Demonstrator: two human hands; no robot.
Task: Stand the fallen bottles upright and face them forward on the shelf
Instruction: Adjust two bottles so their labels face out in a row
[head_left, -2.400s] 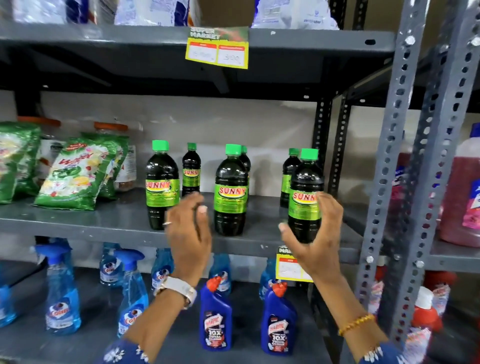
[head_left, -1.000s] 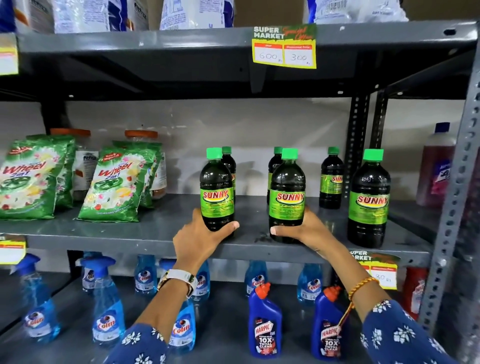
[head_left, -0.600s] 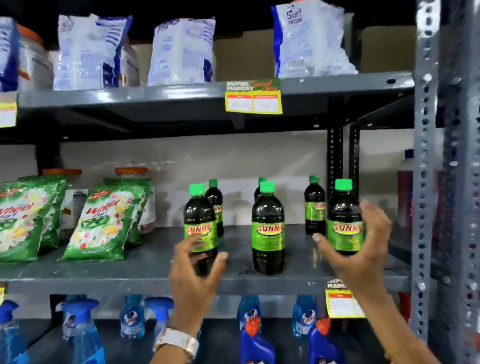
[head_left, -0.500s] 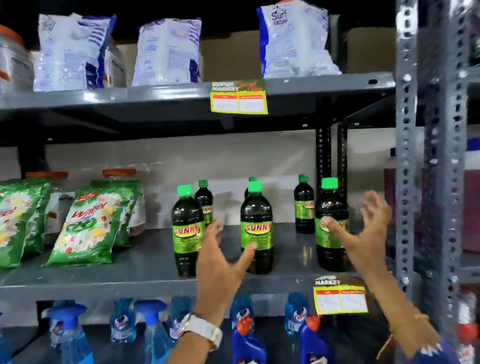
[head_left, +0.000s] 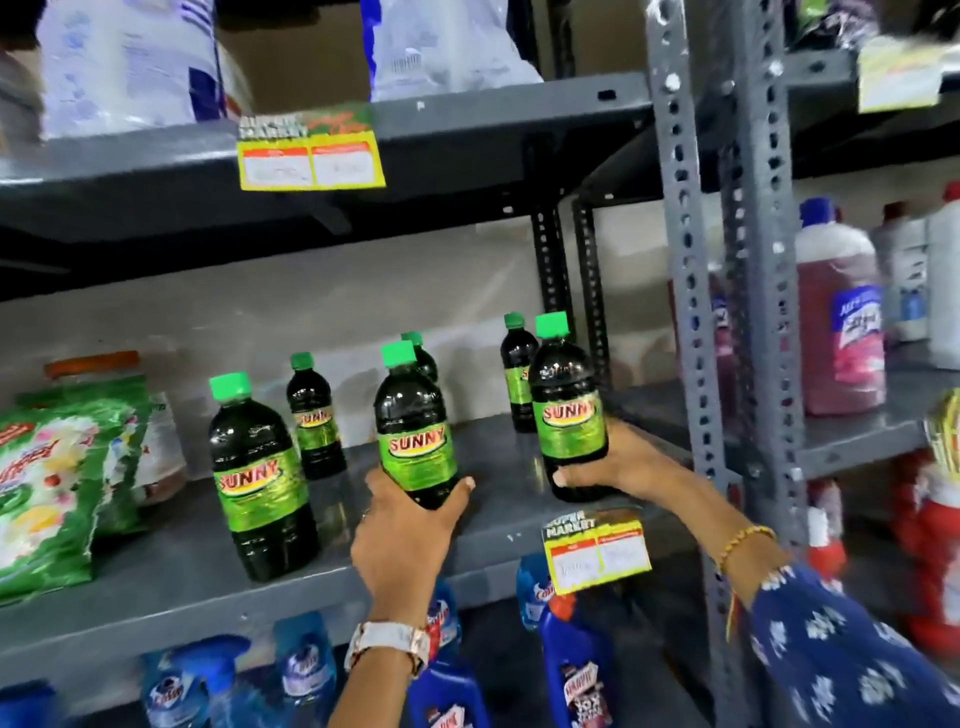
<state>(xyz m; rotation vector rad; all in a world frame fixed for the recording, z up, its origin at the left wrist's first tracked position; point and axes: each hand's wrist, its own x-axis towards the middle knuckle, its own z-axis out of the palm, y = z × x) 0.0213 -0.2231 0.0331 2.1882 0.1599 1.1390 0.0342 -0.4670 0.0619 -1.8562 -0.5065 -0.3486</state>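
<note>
Several dark Sunny bottles with green caps and green labels stand on the grey middle shelf (head_left: 171, 571). My left hand (head_left: 405, 525) grips the base of the middle front bottle (head_left: 413, 431), label facing me. My right hand (head_left: 618, 462) holds the lower part of the right front bottle (head_left: 566, 410), which leans slightly. The left front bottle (head_left: 257, 478) stands free, label forward. Three smaller-looking bottles stand behind: one at the left (head_left: 314, 415), one mostly hidden (head_left: 423, 358), one at the right (head_left: 517, 379).
Green detergent bags (head_left: 47, 483) lean at the shelf's left. A perforated grey upright (head_left: 685, 291) rises right of my right hand. A yellow price tag (head_left: 597, 551) hangs on the shelf edge. Blue spray and cleaner bottles (head_left: 306, 670) fill the shelf below. A pink bottle (head_left: 836, 322) stands in the neighbouring bay.
Half a second ago both hands were open in front of the bottles. Now each has closed on a front bottle, left on the middle one, right on the right one. The camera swung left.
</note>
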